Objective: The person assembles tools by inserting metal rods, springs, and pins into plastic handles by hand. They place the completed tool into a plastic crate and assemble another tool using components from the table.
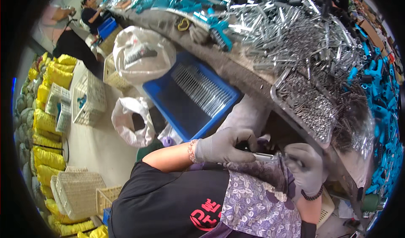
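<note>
My left hand (225, 147), in a grey work glove, is closed around a short silvery metal bar (264, 156) whose end sticks out to the right. My right hand (307, 169), gloved the same way, is just right of that end. Its fingers are curled and pressed together; whatever they pinch is too small or hidden to name. Both hands are above my lap, over a dark cloth (270, 170) and a purple flowered apron (257, 200). Left of them, a blue tray (168, 122) holds a neat row of similar silvery metal pieces (202, 90).
The workbench edge (228, 71) runs diagonally past my hands. On it lie heaped silvery metal parts (270, 22), a tray of small metal pieces (308, 107) and teal plastic parts (382, 115). White sacks (143, 54), wicker baskets (80, 191) and yellow bundles (46, 132) stand left. Two people (90, 16) are far left.
</note>
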A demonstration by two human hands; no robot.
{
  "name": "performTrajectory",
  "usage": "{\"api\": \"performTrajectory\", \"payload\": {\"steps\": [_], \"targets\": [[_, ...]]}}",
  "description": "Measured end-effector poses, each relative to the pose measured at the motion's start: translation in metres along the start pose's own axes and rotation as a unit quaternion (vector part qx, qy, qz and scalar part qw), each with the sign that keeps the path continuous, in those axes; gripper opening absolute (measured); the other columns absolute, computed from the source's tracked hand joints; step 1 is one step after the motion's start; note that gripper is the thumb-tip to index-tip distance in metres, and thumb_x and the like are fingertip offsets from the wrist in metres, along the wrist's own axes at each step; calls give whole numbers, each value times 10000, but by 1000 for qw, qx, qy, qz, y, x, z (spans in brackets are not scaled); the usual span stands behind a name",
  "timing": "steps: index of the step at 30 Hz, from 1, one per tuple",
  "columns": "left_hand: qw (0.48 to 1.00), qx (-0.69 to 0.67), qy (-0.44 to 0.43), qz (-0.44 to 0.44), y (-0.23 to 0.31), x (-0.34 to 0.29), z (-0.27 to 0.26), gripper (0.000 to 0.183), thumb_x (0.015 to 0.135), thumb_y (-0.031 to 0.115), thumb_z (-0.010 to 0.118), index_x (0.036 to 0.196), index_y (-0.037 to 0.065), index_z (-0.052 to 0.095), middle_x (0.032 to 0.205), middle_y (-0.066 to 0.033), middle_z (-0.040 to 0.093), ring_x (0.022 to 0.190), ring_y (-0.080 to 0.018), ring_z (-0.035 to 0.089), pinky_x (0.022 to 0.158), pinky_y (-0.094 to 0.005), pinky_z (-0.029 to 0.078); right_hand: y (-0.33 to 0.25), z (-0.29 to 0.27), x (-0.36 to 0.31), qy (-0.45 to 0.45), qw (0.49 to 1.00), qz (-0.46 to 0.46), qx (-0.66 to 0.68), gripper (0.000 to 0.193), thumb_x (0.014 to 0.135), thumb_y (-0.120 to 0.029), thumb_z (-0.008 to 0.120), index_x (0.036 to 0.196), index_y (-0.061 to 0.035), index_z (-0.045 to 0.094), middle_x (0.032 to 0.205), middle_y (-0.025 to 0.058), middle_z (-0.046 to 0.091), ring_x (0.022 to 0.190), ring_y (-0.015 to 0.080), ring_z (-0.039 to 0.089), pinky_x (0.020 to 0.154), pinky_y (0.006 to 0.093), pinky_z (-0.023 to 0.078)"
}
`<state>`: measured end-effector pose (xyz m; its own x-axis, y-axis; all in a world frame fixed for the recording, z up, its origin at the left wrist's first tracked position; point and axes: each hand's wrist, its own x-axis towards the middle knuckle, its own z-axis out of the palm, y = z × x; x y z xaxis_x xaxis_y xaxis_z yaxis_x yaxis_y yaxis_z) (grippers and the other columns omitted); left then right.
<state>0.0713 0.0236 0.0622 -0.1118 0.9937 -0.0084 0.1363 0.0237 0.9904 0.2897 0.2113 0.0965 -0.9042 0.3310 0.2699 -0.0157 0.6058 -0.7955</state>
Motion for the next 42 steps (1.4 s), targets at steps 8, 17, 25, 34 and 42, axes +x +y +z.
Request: {"api": "performTrajectory", "payload": {"steps": [8, 17, 25, 34, 42], "targets": [[972, -198, 73, -107, -31, -42, -21, 233, 878, 169, 736, 995, -1, 627, 828, -7, 650, 756, -71, 600, 652, -253, 492, 8, 47, 56, -175, 974, 40, 137, 258, 870, -201, 772, 1022, 0, 717, 974, 145, 687, 905, 262, 665, 793, 348, 523], [970, -170, 51, -167, -75, -23, -66, 673, 922, 158, 733, 1483, 54, 377, 956, -59, 664, 897, -99, 592, 816, -261, 495, 49, 114, 73, -216, 966, 91, 108, 607, 1014, -306, 559, 1478, 2, 319, 1398, 239, 431, 1066, 310, 628, 895, 389, 515], [883, 236, 355, -195, -198, -1, -145, 247, 876, 112, 604, 1049, 170, 771, 1114, -174, 583, 985, -342, 638, 900, -381, 518, 88, 95, 37, -72, 953, 229, 187, 670, 989, -282, 629, 1502, -5, 300, 1291, 162, 487, 1036, 184, 601, 887, 323, 505], [805, 403, 273, -339, -220, 38, -132, 183, 791, 255, 728, 935, 149, 770, 1260, -205, 571, 1045, -364, 644, 930, -411, 529, 93, 80, 16, 4, 918, 324, 230, 558, 983, -196, 626, 1445, 8, 392, 1173, 88, 575, 1054, 152, 574, 948, 289, 444], [897, 343, 247, -127, -85, 5, -78, 136, 752, 119, 739, 877, 68, 757, 1058, -208, 611, 967, -362, 627, 853, -403, 514, 67, 96, 64, -67, 985, 114, 114, 419, 887, -96, 706, 1286, -79, 580, 1224, 161, 619, 1146, 293, 614, 949, 392, 504]]}}
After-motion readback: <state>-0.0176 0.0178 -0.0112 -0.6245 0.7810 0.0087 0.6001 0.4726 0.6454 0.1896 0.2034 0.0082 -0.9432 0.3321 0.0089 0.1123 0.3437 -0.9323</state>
